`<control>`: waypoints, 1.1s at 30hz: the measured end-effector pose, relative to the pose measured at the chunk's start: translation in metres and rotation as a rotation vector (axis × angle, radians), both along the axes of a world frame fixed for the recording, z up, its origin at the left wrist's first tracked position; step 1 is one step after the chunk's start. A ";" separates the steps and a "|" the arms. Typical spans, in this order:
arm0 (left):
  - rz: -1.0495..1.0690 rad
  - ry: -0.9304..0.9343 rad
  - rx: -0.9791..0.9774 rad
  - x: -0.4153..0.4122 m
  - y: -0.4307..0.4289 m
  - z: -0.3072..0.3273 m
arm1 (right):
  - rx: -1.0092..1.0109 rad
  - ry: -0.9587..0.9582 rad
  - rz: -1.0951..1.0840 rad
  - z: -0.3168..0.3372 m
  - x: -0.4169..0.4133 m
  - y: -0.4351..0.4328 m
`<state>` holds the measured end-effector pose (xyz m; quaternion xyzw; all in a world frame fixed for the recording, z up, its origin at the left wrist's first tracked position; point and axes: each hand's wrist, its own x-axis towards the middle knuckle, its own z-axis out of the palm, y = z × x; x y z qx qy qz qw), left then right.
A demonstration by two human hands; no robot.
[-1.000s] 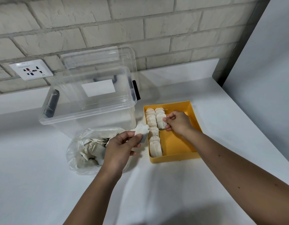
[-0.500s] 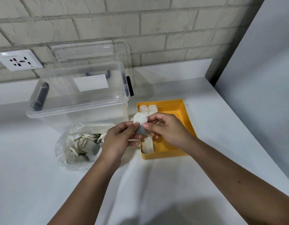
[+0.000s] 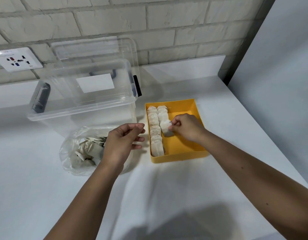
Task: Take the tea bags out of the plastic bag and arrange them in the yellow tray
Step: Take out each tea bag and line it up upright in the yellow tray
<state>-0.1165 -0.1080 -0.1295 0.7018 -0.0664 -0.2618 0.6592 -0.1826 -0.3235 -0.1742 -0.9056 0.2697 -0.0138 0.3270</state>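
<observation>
The yellow tray (image 3: 186, 153) sits on the white counter right of centre. A full column of tea bags (image 3: 155, 134) lines its left wall, and a shorter second column (image 3: 162, 112) starts at the far end. My right hand (image 3: 186, 128) pinches one tea bag (image 3: 165, 128) and holds it at the near end of that second column. My left hand (image 3: 123, 142) hovers with loosely curled fingers and nothing in it, between the tray and the clear plastic bag (image 3: 73, 153). Several more tea bags lie inside the bag.
A clear storage box (image 3: 84, 108) with dark handles stands behind the bag, its lid leaning on the brick wall. A wall socket (image 3: 16, 59) is at the far left. A grey panel (image 3: 279, 84) bounds the counter on the right.
My left hand passed the tea bag to my right hand, then drew back empty. My right hand carried the bag into the tray's second column.
</observation>
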 end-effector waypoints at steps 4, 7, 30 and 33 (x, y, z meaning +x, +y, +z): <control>-0.006 0.003 0.003 0.001 0.001 -0.001 | 0.034 -0.033 -0.100 -0.013 0.013 -0.001; -0.006 0.005 -0.008 0.002 0.002 0.000 | 0.040 -0.028 -0.131 -0.019 0.021 0.000; 0.202 -0.060 -0.011 0.043 0.102 0.009 | 0.351 -0.394 0.199 0.048 0.025 0.139; 0.174 -0.117 0.070 0.041 0.104 -0.004 | 0.277 -0.316 0.249 0.037 0.026 0.151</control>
